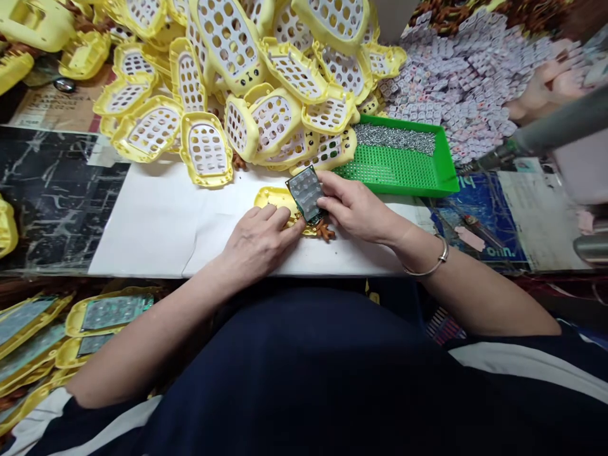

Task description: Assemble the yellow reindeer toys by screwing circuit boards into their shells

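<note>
My right hand [358, 209] pinches a green circuit board [305, 192] by its right edge, thumb in front. A translucent grey rubber keypad covers the board's upper face, and the board is tilted over a yellow plastic toy shell [272, 197]. That shell lies on the white work surface, its middle partly hidden by the board and my fingers. My left hand [263, 244] is closed on the shell's near left side, with its thumb close to the board's lower corner. A brown antler-shaped piece [325, 232] sticks out at the shell's right end.
Yellow shells with perforated white panels [206, 149] are heaped behind. A green basket [449, 168] holds small metal screws. Many small whitish key pieces [456, 76] are piled back right, near another person's hand [553, 79]. Shells with boards [114, 310] sit lower left. A grey pole [560, 123] slants in at right.
</note>
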The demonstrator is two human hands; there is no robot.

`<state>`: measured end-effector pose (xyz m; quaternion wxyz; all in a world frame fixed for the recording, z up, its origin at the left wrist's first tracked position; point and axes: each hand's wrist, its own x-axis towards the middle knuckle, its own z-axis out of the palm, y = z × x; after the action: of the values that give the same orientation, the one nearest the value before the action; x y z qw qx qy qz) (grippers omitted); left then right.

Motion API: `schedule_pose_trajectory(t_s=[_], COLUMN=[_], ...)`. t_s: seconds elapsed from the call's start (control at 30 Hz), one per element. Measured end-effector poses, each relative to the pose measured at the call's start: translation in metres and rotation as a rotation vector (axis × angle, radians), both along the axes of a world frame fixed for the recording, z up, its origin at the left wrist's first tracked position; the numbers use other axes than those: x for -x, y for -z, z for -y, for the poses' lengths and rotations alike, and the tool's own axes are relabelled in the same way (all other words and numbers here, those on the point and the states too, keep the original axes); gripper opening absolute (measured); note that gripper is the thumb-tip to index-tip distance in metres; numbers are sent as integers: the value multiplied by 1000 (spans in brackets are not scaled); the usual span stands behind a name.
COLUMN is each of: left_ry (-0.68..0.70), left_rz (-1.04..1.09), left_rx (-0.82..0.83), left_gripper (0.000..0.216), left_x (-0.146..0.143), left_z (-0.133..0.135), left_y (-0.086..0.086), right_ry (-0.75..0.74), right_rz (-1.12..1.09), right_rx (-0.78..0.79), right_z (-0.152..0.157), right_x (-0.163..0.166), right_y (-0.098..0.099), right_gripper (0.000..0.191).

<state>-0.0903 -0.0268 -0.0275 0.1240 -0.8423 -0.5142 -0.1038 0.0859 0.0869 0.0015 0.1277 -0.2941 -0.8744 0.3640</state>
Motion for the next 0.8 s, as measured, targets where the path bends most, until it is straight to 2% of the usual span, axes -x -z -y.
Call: schedule_pose_trajectory(t_s=[0.2,0.3,0.37,0.4,0.47,0.53,0.63,0.73,0.8], left_ry=[6,87,48,-11,-105,-60,39,-13,-71], left_rz=[27,239,409,468,536,576,595,620,647], left_rx=[-6,51,17,-22,-72,-12,90,91,71], left_gripper=[24,25,24,29,56,77,76,80,82], left_x=[1,11,21,26,37,44,46,33,22], left_z=[-1,2,4,5,3,-1,-4,4,13], left_y=[3,2,0,-1,-1,0,4,8,11], right_ry=[8,-7,-27,-35,-56,-93,-166,-217,-240], right_rz=[143,243,274,272,253,243,265,281,279], right_rx=[-174,-216,-239,-261,-312,-347,-333,-284,-266], right_z=[2,2,2,1,0,-1,-2,0,2], right_x=[7,13,15,16,18,20,23,21,18], right_y=[-2,-8,-11,-12,-14,-15,-16,-17,-16], right_gripper=[37,30,24,21,16,15,19,27,24])
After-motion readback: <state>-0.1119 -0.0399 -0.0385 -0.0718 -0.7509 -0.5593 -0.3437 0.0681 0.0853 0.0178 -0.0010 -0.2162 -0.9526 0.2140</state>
